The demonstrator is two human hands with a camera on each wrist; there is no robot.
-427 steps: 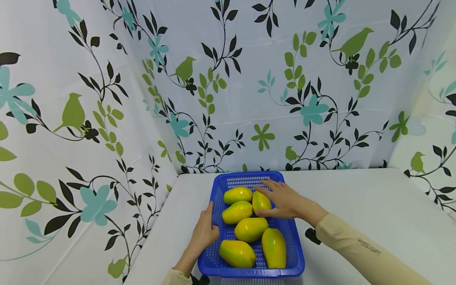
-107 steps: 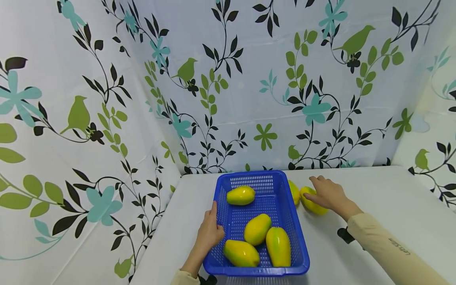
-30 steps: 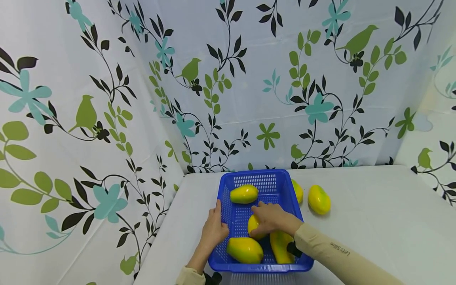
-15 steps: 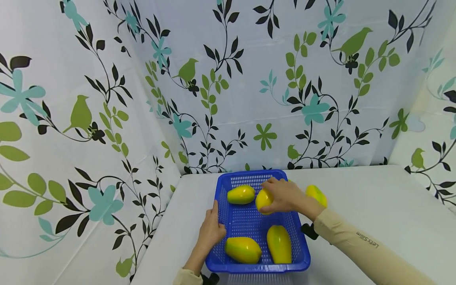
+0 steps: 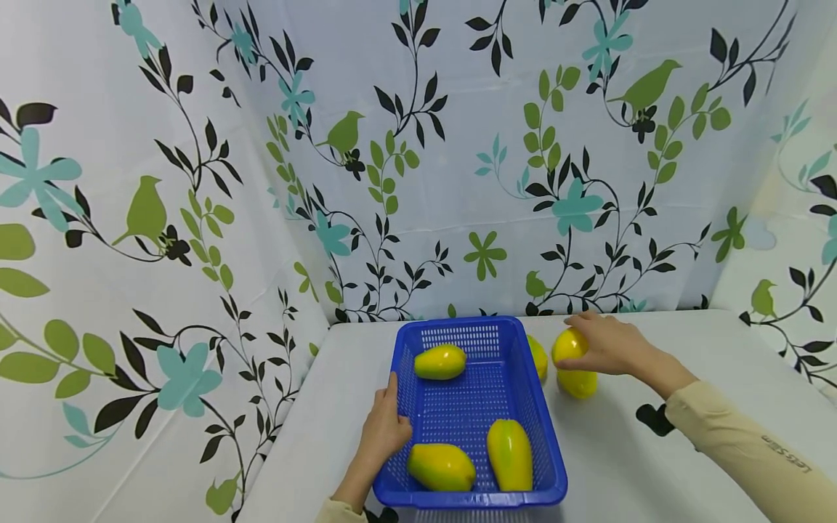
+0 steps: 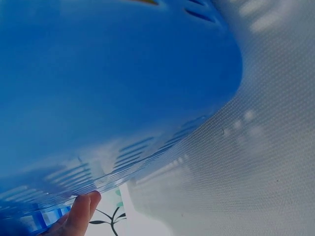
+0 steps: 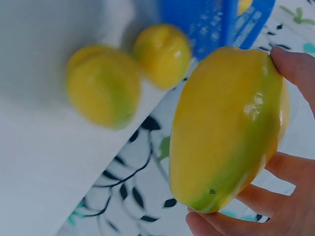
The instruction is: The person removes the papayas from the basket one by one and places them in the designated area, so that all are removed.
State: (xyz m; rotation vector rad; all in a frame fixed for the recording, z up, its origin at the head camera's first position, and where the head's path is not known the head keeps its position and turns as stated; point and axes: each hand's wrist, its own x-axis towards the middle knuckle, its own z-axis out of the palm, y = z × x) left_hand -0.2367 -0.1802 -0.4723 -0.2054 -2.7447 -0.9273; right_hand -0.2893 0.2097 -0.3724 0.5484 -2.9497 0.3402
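My right hand [image 5: 611,344] grips a yellow-green mango-like fruit [image 5: 569,344] above the table, right of the blue basket [image 5: 556,465]. The right wrist view shows this held fruit [image 7: 224,130] between thumb and fingers [image 7: 290,196]. Beneath it lies another fruit [image 5: 578,383], and one more [image 5: 538,357] lies against the basket's right side. My left hand [image 5: 381,428] rests on the basket's left rim, index finger stretched along it; its fingertips [image 6: 83,209] touch the rim in the left wrist view. Inside the basket are three fruits: back left [image 5: 440,362], front left [image 5: 442,467] and front right [image 5: 510,455].
The white table [image 5: 660,436] extends to the right of the basket, with a narrower strip [image 5: 327,407] on its left. A patterned curtain [image 5: 484,181] hangs behind the table and along both sides.
Over the earlier frames, several fruits shrank to three in the basket. Since half a second ago, my right hand has carried one fruit from above the basket rightward past its rim. My left hand stays at the rim.
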